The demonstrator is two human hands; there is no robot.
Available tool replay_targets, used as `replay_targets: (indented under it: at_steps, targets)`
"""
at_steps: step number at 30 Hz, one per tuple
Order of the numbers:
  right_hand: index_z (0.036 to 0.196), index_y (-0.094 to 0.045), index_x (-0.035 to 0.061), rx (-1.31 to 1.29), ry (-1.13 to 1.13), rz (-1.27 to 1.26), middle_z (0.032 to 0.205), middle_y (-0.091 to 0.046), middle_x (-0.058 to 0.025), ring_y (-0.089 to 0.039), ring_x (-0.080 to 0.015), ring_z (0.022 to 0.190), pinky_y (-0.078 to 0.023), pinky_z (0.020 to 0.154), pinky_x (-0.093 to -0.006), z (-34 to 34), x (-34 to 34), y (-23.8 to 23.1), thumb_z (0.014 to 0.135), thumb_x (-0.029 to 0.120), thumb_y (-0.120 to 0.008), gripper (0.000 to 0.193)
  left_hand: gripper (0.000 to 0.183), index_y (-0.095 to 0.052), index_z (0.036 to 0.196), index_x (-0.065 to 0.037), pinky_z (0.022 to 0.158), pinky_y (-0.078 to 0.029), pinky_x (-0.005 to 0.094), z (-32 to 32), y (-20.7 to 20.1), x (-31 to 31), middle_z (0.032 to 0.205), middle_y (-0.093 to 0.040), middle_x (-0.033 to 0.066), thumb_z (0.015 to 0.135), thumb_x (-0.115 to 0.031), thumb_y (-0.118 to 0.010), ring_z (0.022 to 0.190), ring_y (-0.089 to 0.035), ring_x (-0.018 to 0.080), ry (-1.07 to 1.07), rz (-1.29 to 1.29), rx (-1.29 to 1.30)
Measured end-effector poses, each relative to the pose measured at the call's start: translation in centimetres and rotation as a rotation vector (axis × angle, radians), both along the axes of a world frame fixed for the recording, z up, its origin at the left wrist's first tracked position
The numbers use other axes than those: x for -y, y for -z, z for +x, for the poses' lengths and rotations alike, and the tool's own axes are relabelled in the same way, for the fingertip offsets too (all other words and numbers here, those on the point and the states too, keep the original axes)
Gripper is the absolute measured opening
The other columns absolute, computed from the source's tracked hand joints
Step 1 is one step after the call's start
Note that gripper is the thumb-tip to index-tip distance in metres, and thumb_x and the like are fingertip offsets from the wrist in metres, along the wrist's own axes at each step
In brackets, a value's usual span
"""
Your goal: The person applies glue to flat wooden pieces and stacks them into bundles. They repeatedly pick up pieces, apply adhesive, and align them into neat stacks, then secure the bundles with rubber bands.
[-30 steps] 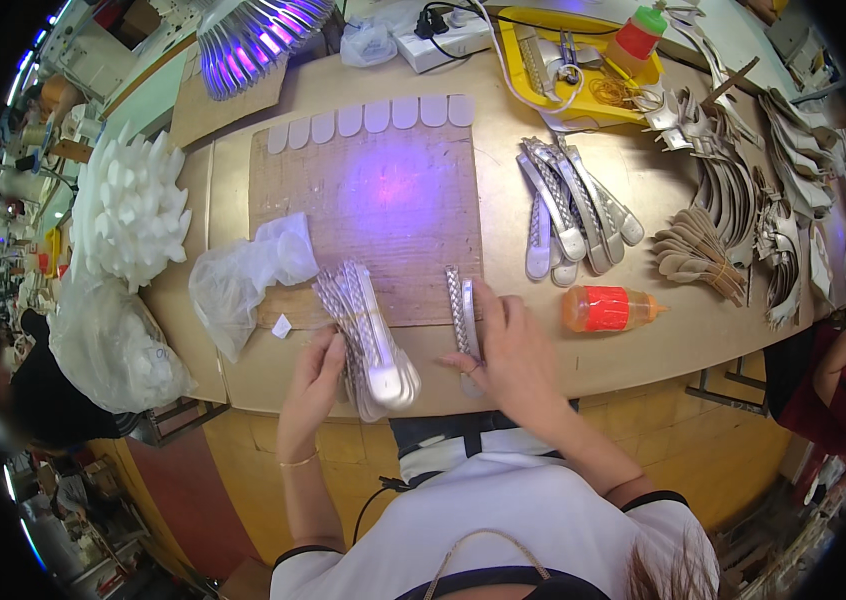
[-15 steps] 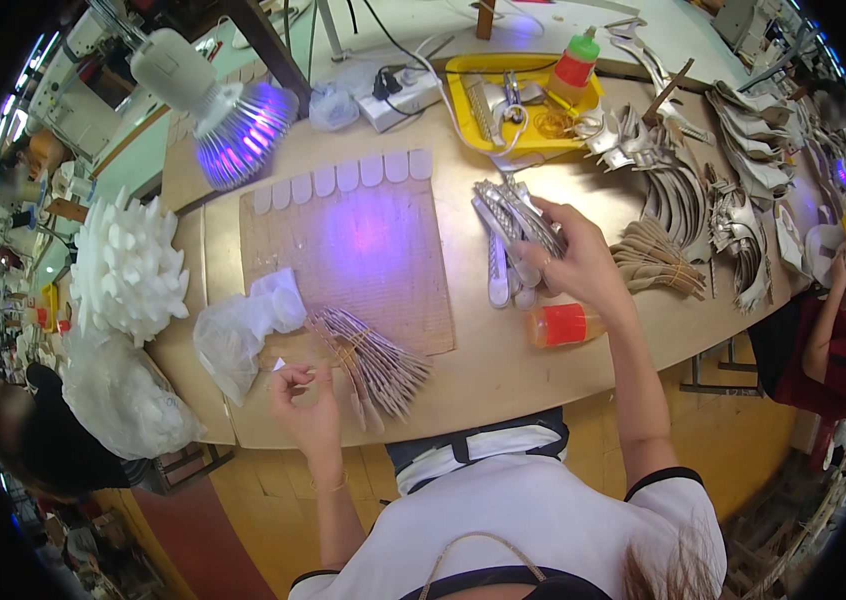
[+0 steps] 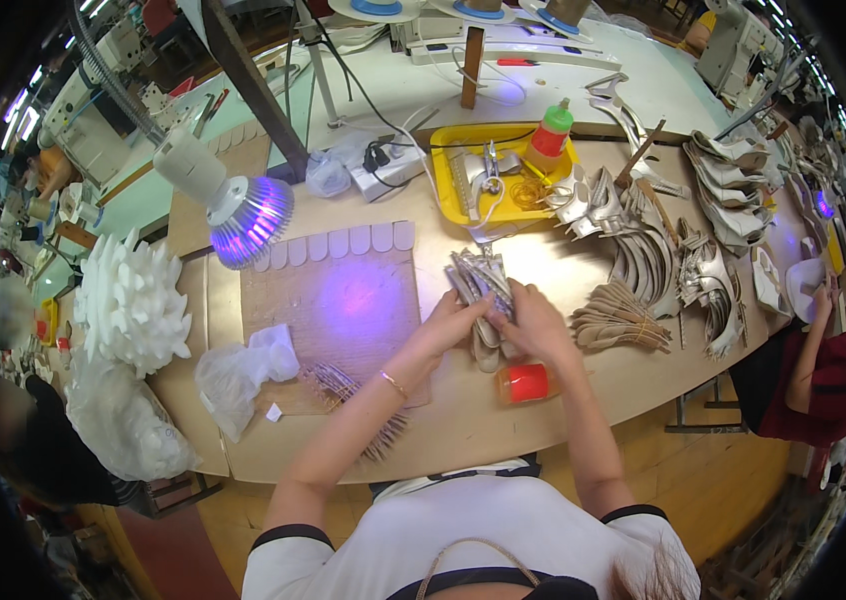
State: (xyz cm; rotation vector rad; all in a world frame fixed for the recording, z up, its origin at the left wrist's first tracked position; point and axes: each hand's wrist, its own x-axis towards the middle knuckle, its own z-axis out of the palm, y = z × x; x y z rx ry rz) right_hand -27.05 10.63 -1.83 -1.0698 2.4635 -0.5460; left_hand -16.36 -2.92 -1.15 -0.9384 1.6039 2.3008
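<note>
Both of my hands are at a bundle of flat grey strips (image 3: pixel 473 268), some with rounded ends, on the table right of the cardboard. My left hand (image 3: pixel 457 324) has its fingers closed on the near left side of the bundle. On its right side, my right hand (image 3: pixel 537 322) grips the same bundle, the fingertips partly hidden. Just nearer lies a bottle (image 3: pixel 525 383) with a red label. A second fanned bundle of thin strips (image 3: pixel 383 437) is partly covered by my left forearm. A small white piece (image 3: pixel 274 411) rests near the table's front edge.
A cardboard sheet (image 3: pixel 288 300) bears a row of rounded pieces under a purple-lit lamp (image 3: pixel 248 215). Behind stands a yellow tray (image 3: pixel 453 215) with tools and a green-capped bottle (image 3: pixel 549 135). Stacked curved pieces (image 3: pixel 643 270) fill the right; plastic bags (image 3: pixel 233 385) lie left.
My left hand has let go of the small white piece and moved right to the grey strips. My right hand stays on that bundle. The view has shifted, showing more of the far table.
</note>
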Motion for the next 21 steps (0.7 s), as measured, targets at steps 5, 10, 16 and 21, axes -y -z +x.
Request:
replay_targets:
  at_steps: [5,10,16,21]
  targets:
    - [0.122,-0.044,-0.0067,0.193,-0.088,-0.059,0.103,-0.055,-0.0247,-0.057,-0.0394,0.096,-0.048,0.082,-0.0449,0.8,1.6,-1.6,0.082,0.022,-0.062,0.053,0.058,-0.047,0.118,0.002,0.087,-0.045,0.0288,-1.1,0.9,-0.5,0.110,-0.058,0.0104,0.085,-0.041,-0.067,0.103,-0.055,0.0152,-0.165,0.051,-0.009]
    - [0.127,-0.039,-0.0061,0.031,-0.257,0.026,0.111,-0.047,-0.0228,-0.053,-0.0376,0.104,-0.049,0.081,-0.0454,4.6,2.8,-6.1,0.076,0.022,-0.068,0.065,0.047,-0.053,0.117,-0.005,0.088,-0.046,0.0314,1.0,1.1,-0.3,0.106,-0.060,0.0073,0.088,-0.039,-0.064,0.100,-0.056,0.0160,-0.356,0.315,-0.110]
    - [0.130,-0.044,0.0013,0.142,-0.590,-0.290,0.121,-0.048,-0.0208,-0.056,-0.0301,0.103,-0.048,0.084,-0.0385,5.4,1.5,-11.4,0.071,0.030,-0.077,0.074,0.036,-0.053,0.117,-0.003,0.092,-0.047,0.0375,6.8,-0.4,2.0,0.111,-0.061,0.0123,0.092,-0.029,-0.058,0.106,-0.058,0.0225,-0.502,0.648,-0.342]
    - [0.122,-0.054,0.0020,0.560,-0.228,-0.535,0.100,-0.063,-0.0072,-0.058,-0.0161,0.093,-0.047,0.079,-0.0301,6.4,2.1,-11.0,0.080,0.022,-0.072,0.050,0.043,-0.046,0.127,-0.001,0.099,-0.044,0.0393,11.2,-2.1,2.9,0.126,-0.054,0.0190,0.091,-0.024,-0.051,0.111,-0.056,0.0252,-0.539,0.643,-0.648]
